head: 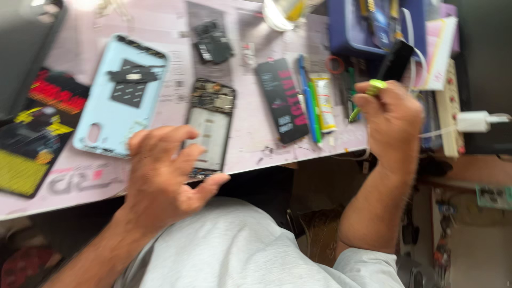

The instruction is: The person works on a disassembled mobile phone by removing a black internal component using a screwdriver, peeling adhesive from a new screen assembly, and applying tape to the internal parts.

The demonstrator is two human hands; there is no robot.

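Left hand spread flat on the open phone, mid-frame; right hand pinches a green tool. Press steady, go slow.

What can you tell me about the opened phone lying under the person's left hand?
The opened phone lies flat on the pale pink work mat, back cover off. Its upper end shows a dark circuit board with small metal parts; below that sits a large pale grey rectangle in a black frame. The left hand rests its fingertips on the lower part. The light blue back cover lies just beside it, inner side up. The picture is blurred, so finer parts cannot be told.
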